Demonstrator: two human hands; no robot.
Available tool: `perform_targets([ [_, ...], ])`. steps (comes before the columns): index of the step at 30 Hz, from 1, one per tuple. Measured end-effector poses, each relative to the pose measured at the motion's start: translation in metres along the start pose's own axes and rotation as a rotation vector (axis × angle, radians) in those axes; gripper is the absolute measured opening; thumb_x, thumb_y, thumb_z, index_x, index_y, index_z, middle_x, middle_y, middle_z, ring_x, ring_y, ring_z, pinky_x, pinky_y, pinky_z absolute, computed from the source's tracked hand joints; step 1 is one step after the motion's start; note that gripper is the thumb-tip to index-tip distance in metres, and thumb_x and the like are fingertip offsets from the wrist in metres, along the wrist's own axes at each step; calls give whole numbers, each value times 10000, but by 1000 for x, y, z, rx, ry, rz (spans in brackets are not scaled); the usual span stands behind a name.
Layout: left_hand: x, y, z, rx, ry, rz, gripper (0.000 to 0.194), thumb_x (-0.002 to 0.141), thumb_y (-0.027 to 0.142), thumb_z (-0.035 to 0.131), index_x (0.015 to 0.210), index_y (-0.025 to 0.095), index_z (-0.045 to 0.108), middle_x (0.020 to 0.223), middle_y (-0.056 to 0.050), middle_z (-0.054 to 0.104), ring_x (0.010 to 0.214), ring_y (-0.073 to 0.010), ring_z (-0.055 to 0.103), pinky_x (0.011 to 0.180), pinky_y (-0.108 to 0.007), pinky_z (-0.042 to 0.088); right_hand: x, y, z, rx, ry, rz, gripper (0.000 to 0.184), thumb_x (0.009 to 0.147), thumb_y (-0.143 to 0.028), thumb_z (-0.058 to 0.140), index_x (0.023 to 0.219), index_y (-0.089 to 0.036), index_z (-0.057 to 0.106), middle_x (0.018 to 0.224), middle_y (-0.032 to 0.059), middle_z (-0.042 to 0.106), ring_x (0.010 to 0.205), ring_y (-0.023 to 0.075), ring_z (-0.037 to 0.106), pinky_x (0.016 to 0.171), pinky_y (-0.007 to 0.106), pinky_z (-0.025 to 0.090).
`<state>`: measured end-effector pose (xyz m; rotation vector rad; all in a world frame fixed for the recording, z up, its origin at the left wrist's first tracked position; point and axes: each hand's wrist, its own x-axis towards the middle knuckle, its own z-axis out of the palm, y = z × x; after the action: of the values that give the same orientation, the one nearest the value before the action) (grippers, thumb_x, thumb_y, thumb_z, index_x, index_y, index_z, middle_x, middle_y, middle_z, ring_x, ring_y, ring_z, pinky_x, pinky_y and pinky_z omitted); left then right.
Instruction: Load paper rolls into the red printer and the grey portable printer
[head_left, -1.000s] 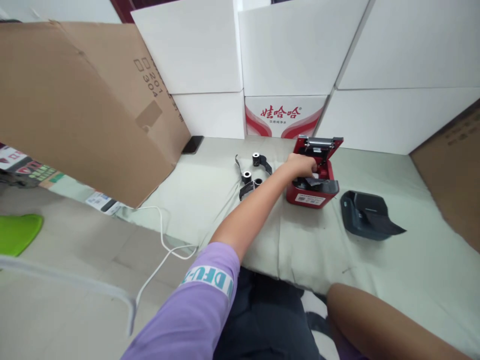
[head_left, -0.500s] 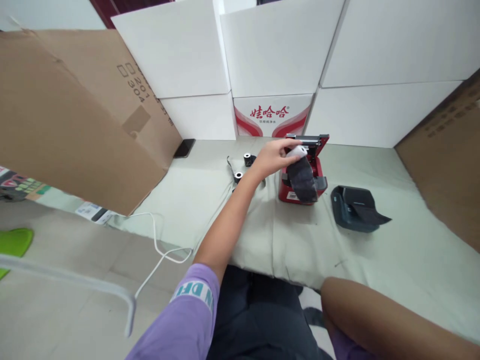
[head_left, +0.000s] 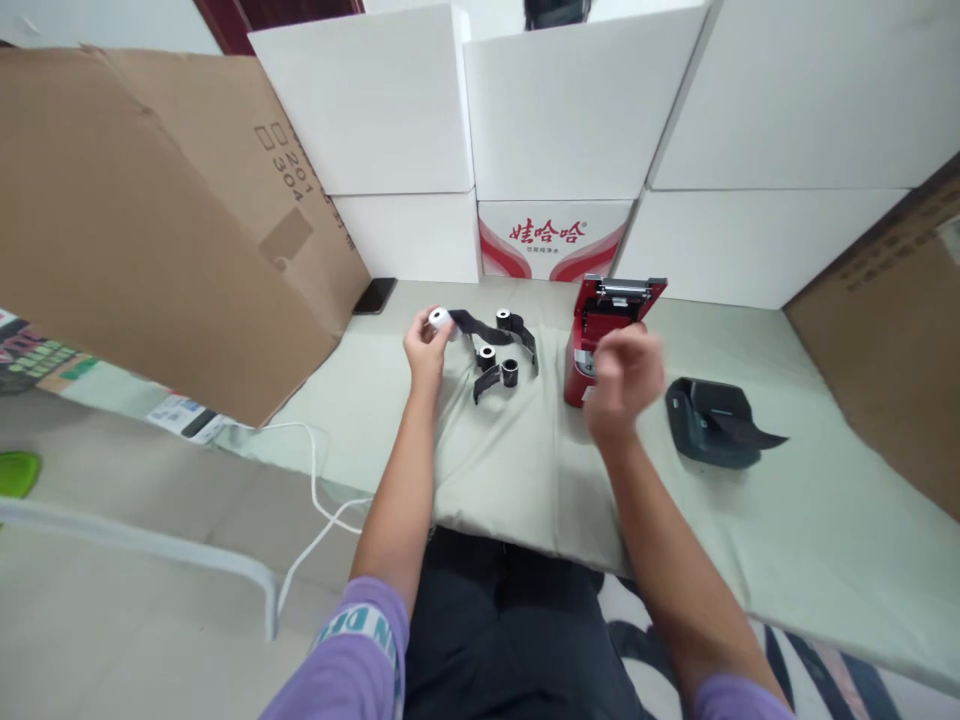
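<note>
My left hand (head_left: 424,345) grips a white paper roll (head_left: 439,318) left of the other rolls. A loose black strip trails from it to the right. On the cloth, several small rolls lie close together: one at the back (head_left: 503,319), one with a white end (head_left: 487,357) and a dark one (head_left: 510,373), some with black tails. Motion smears my right hand (head_left: 624,380), which is in front of the red label printer (head_left: 576,372) and hides part of it. The printer's lid (head_left: 626,291) stands raised.
A dark printer (head_left: 709,420) with a black strip coming out sits to the right. White boxes (head_left: 562,120) line the back; brown cardboard (head_left: 172,220) stands at the left and another (head_left: 892,330) at the right. A phone (head_left: 375,296) and a white cable (head_left: 311,470) are leftward.
My left hand has carried the white roll and its black strip from over the red printer leftward past the other rolls. My right hand has risen into place at the printer.
</note>
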<state>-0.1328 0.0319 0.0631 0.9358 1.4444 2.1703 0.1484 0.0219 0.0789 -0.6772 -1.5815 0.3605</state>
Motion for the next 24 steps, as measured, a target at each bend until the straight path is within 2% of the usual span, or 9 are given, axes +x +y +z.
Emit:
perform_targets([
  [1,0,-7,0,-23,59,-27,372,697,307,896,975,166,691,982,-65,739,942,-186,714,838,-257,567,-9,3,12,-5,-25,-50,158,952,-270,532,1013,-236,673,880,72,649,835,238,654,759,403,554],
  [3,1,-19,1,-57,129,-70,401,699,324,908,964,171,648,956,-54,722,923,-168,712,808,-238,562,-28,9,37,21,-288,-131,89,870,-234,588,913,-237,666,738,32,626,649,182,589,663,339,507],
  [6,0,-31,4,-107,129,-146,479,675,401,926,948,176,603,874,-22,703,779,-124,687,662,-192,524,-50,14,65,12,-445,3,103,851,-245,556,894,-234,650,706,20,623,600,155,549,636,305,471],
  [9,-2,-35,5,-183,107,-240,529,643,439,936,954,165,608,854,-17,712,678,-92,657,576,-171,477,-56,14,71,22,-443,112,110,863,-262,538,895,-232,638,684,4,595,590,145,518,622,291,439],
  [12,-6,-35,6,-257,75,-288,497,663,416,927,974,150,644,875,-28,725,676,-93,659,572,-180,483,-51,17,64,51,-357,179,95,874,-266,549,890,-226,633,639,-23,528,556,133,455,594,287,396],
  [15,-7,-34,8,-272,69,-300,429,710,370,908,989,156,661,925,-43,736,740,-105,682,633,-189,522,-46,22,59,86,-260,263,96,888,-279,544,884,-221,620,611,-41,462,543,129,417,570,285,362],
  [17,-6,-34,7,-256,97,-290,406,732,331,900,1013,169,656,996,-58,745,830,-125,708,715,-206,556,-46,26,59,101,-253,295,93,887,-286,548,888,-222,616,618,-43,455,550,129,415,571,286,355],
  [20,-3,-35,-1,-138,185,-199,345,787,272,848,1047,178,642,1075,-76,738,960,-161,719,831,-254,576,-47,28,61,112,-292,305,86,875,-288,563,894,-223,616,634,-42,464,558,126,416,576,285,351],
  [24,3,-35,-21,316,352,46,207,847,231,750,1027,197,654,1091,-62,720,1090,-192,682,996,-292,519,-48,29,62,127,-285,338,93,880,-300,562,901,-225,613,628,-45,444,550,126,407,562,284,340],
])
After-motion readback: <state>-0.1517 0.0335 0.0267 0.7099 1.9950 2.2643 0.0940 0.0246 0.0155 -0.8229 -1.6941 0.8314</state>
